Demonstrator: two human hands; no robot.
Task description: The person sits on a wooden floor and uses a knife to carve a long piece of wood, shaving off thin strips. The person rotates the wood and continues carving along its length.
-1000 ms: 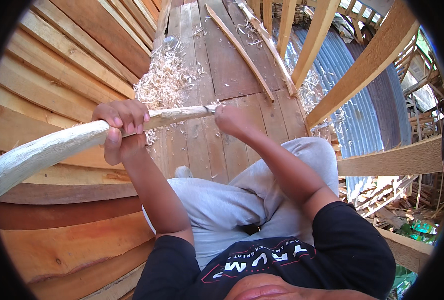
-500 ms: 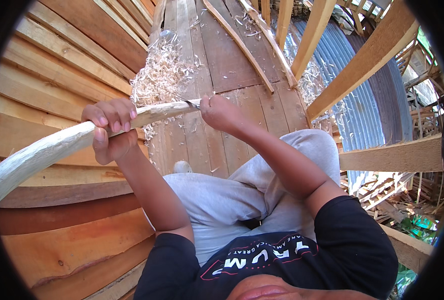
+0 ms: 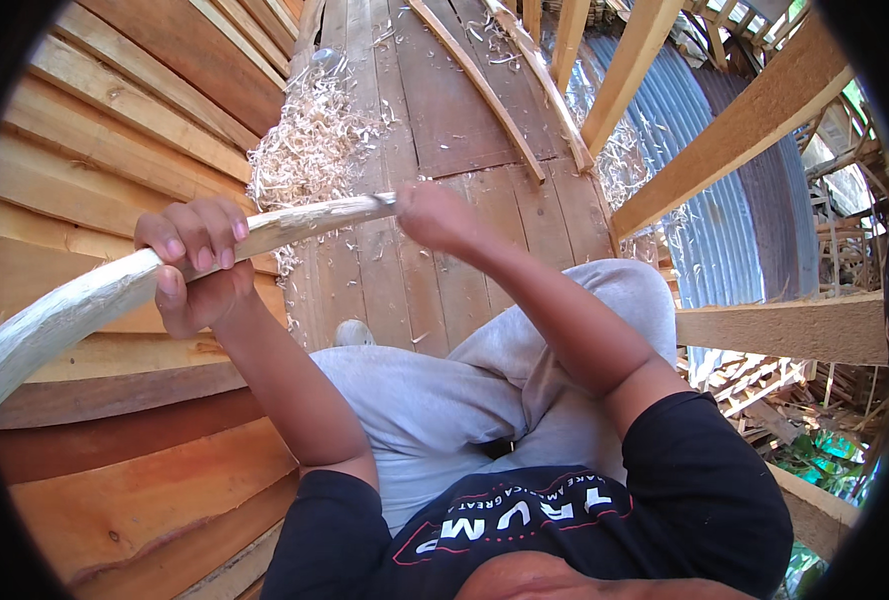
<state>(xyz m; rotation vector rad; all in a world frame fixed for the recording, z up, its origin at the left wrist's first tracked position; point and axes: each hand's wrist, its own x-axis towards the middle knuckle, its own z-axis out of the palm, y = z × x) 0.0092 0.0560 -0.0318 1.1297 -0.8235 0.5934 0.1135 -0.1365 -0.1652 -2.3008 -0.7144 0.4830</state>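
Note:
A long, curved, peeled wooden pole [image 3: 85, 298] runs from the left rim to the middle of the view, its right end narrower and whittled. My left hand [image 3: 197, 262] is wrapped round it, thumb below and fingers above. At the narrow end, my right hand [image 3: 437, 218] is closed in a fist, slightly blurred. A short dark knife blade [image 3: 383, 200] sticks out of that fist and lies against the wood. The knife's handle is hidden inside the fist.
Curly wood shavings [image 3: 315, 140] are heaped beyond the pole on the plank floor [image 3: 455, 215]. A board wall [image 3: 75, 190] rises on my left. Two long wood strips [image 3: 480, 85] lie ahead. Wooden rails [image 3: 730, 140] stand on my right, with corrugated metal sheets [image 3: 700, 170] beyond.
My left hand and the pole have shifted a little to the left. My right hand stays at the pole's narrow end with the knife. The whole view has moved slightly.

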